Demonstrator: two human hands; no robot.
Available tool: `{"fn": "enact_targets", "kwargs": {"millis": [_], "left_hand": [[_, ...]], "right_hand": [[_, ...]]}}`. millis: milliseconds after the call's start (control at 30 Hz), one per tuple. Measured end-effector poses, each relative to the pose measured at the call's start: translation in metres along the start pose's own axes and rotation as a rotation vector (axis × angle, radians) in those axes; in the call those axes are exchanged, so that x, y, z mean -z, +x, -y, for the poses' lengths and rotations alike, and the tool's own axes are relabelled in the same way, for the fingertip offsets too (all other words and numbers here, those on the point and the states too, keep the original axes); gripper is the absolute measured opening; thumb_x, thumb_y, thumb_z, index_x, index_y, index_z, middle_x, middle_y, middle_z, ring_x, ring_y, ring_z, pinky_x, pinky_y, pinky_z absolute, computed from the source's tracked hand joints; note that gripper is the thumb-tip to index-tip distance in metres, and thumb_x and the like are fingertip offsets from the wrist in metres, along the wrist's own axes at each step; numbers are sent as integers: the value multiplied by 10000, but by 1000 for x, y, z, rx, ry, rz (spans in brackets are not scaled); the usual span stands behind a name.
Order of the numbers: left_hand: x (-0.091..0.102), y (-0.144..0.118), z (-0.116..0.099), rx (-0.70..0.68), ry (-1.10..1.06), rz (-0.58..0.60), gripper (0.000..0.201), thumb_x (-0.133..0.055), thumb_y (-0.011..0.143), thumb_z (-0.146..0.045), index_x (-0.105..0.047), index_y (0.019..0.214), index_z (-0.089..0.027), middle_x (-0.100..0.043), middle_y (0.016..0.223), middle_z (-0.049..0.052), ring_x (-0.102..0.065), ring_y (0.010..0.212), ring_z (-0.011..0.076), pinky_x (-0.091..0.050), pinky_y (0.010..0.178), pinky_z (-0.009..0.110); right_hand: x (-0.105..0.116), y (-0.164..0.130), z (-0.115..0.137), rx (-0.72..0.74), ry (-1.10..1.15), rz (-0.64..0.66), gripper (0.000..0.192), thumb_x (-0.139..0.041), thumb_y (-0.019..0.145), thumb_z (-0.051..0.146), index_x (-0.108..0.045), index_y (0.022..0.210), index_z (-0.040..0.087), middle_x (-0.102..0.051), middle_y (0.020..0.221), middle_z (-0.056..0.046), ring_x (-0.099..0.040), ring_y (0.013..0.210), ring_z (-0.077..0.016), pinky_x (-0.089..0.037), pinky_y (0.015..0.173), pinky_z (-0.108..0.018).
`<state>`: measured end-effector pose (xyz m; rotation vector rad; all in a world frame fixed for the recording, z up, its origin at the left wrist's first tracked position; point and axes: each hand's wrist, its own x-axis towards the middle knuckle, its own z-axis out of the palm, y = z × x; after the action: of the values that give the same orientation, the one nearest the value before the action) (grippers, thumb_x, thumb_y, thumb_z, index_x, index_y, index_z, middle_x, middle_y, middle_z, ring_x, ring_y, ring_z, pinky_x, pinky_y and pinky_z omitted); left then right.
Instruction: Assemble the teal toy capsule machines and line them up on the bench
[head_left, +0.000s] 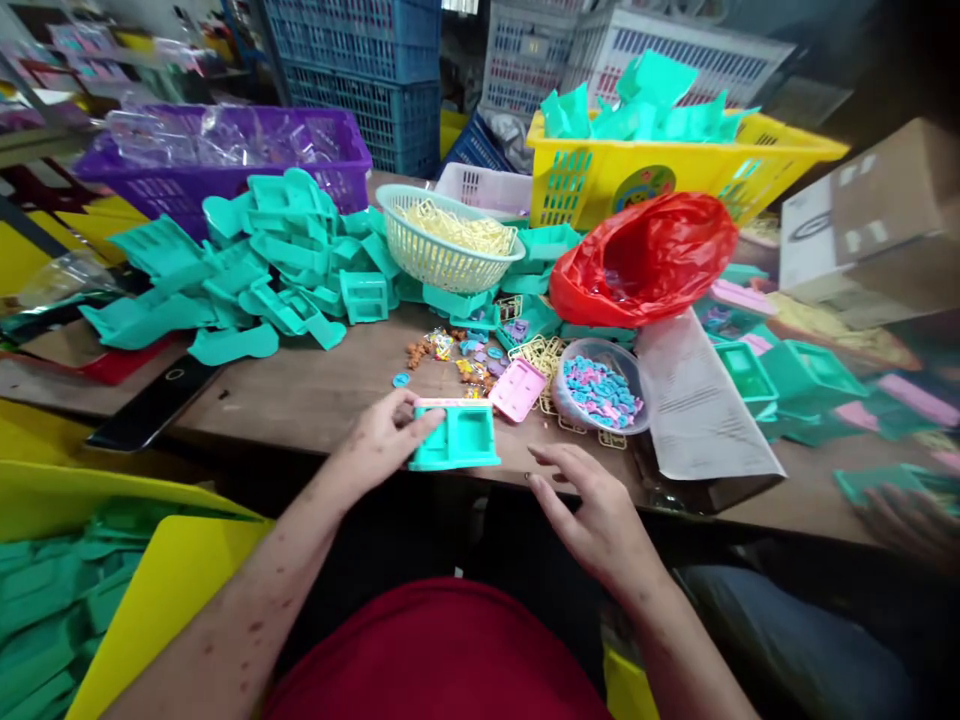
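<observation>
My left hand (390,440) grips the left end of a teal plastic toy piece (472,437) with square recesses and a pale pink strip along its far edge. It is held at the table's front edge. To its right my right hand (589,500) hovers with fingers apart, holding nothing. A pink plastic tray-like part (518,390) lies just beyond the teal piece. Close by is a clear bowl (637,425) of small blue and pink pieces. Small brown, blue and yellow figures (472,372) are scattered on the tabletop behind my left hand.
Teal parts (277,260) are heaped at the left, before a purple basket (352,165). A pale basket (420,255) holds cream frames. Behind a red bag (645,260) stands a yellow basket (585,185). A phone (150,405) lies left. At right, another person's hand (911,515) touches teal parts.
</observation>
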<state>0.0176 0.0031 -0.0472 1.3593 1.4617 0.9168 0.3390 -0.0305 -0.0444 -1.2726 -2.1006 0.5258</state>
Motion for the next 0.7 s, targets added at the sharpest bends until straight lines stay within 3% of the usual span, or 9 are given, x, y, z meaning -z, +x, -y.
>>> {"fn": "enact_targets", "kwargs": {"millis": [133,267,367,533,633,700], "left_hand": [[39,6,10,2,203,-75,617,-702,907,-773,-761,1144,-207,-797,980,62,-718,796,224,-558,667,308],[50,14,14,-70,438,-244,606,-659,918,-714,-795,1130,-163,-785,1128,142,-731,962,278,-586,905,408],[56,13,12,-105,444,-278,597,-624,948,-676,-764,1219,-163,-753,1234,152,-722,968,269,-572,960,434],[78,0,11,-89,380,-328,481,-619,982,-620,-759,1133,-186,-773,1191,110,-714,955,261,-555,928,420],[91,-3,16,-50,371,-375,418,-635,983,-579,-768,1111,-204,-795,1163,89,-716,934,258,-541,901,416],[95,-1,19,-34,365,-402,395,-643,984,-571,-777,1099,-217,-806,1146,76,-719,915,252,-536,861,401]], "right_hand": [[-15,69,3,100,-250,47,215,-591,1098,318,-752,1227,258,-794,1218,-108,-769,1108,-280,-639,1018,-447],[-47,144,6,126,-404,118,252,-593,1082,284,-768,1249,215,-773,1284,-148,-697,1237,-337,-559,1106,-486],[-72,183,6,116,-505,208,240,-686,1001,228,-784,1217,189,-781,1230,-171,-707,1162,-355,-567,1025,-465],[-86,203,2,98,-619,297,205,-586,1036,179,-786,1080,185,-777,1092,-166,-732,1016,-311,-559,875,-395],[-82,203,-5,130,-630,327,218,-569,1062,229,-779,1104,188,-759,1160,-175,-716,1048,-326,-550,882,-413],[-81,202,-10,159,-609,358,169,-648,1035,269,-774,1125,201,-753,1196,-158,-704,1081,-326,-547,925,-419]]}}
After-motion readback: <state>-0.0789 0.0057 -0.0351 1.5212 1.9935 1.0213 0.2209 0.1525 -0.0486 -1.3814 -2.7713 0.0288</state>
